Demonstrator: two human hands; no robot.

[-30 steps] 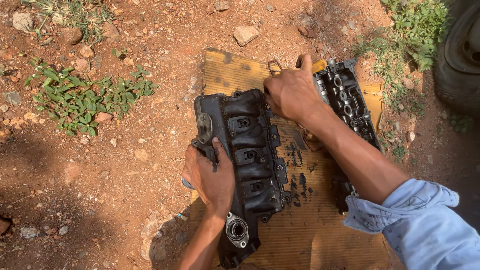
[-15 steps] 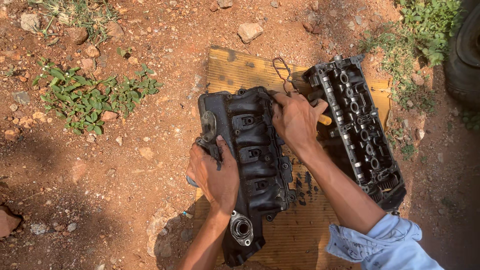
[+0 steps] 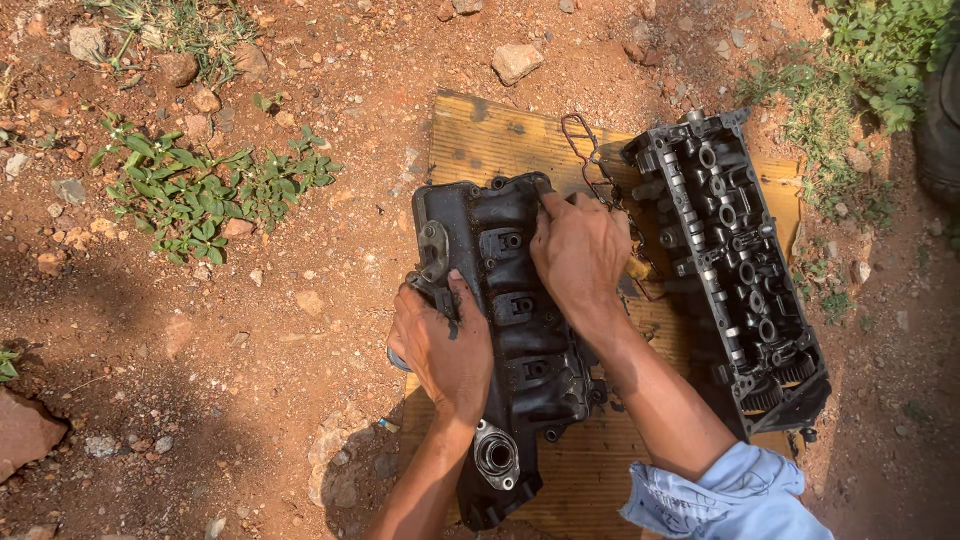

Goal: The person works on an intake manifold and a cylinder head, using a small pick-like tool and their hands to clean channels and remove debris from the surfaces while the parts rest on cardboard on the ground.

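A long black engine valve cover (image 3: 515,330) lies on a yellow corrugated sheet (image 3: 480,135) on the dirt. My left hand (image 3: 445,345) grips the cover's left edge with the thumb on top. My right hand (image 3: 580,250) rests on the cover's upper right side, fingers curled over its edge, next to a thin wire-like gasket (image 3: 590,160). To the right lies a dark cylinder head (image 3: 735,260) with several round valve ports, apart from both hands.
Red dirt with stones (image 3: 515,60) surrounds the sheet. Green weeds (image 3: 200,185) grow at the left and more at the upper right. A dark tyre edge (image 3: 945,110) shows at the far right. A light blue sleeve (image 3: 720,495) covers my right arm.
My right hand came down from the sheet's top edge onto the cover's upper right side. The left hand stayed on the cover's left edge. The view shifted slightly.
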